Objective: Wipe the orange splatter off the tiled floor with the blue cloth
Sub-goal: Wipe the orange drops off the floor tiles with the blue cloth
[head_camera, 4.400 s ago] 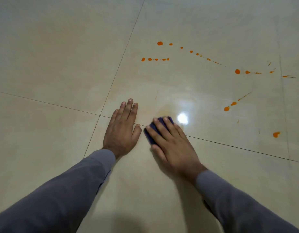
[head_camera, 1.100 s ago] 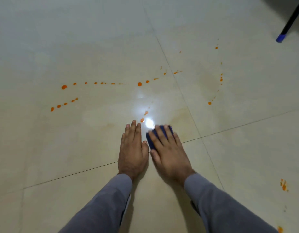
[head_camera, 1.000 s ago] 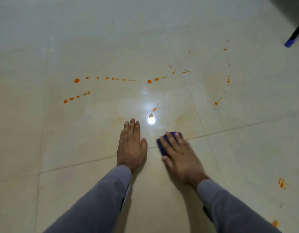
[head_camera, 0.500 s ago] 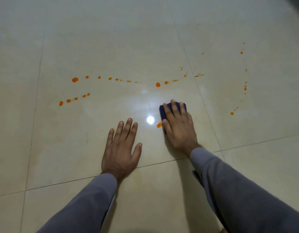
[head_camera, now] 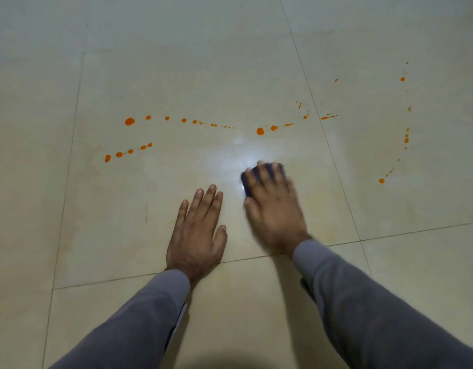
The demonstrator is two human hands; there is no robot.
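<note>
My right hand [head_camera: 274, 209] lies flat on the small blue cloth [head_camera: 247, 182] and presses it to the beige tiled floor [head_camera: 150, 62]; the hand is blurred by motion and covers most of the cloth. My left hand [head_camera: 196, 231] rests palm-down on the floor beside it, fingers straight. Orange splatter runs in dotted lines beyond the hands: one row [head_camera: 182, 120] at upper left, a shorter row [head_camera: 129, 151] below it, a large drop [head_camera: 260, 131] straight ahead of the cloth, and a string of drops [head_camera: 406, 137] at the right.
Grout lines [head_camera: 326, 139] cross the floor, one running under my wrists. A bright light reflection [head_camera: 242, 158] glares on the tile just left of the cloth. Faint orange smears tint the tile around my hands.
The orange drop beside my right thumb half a second ago is gone from view. My right hand is still sliding with the cloth. My left hand stays planted.
</note>
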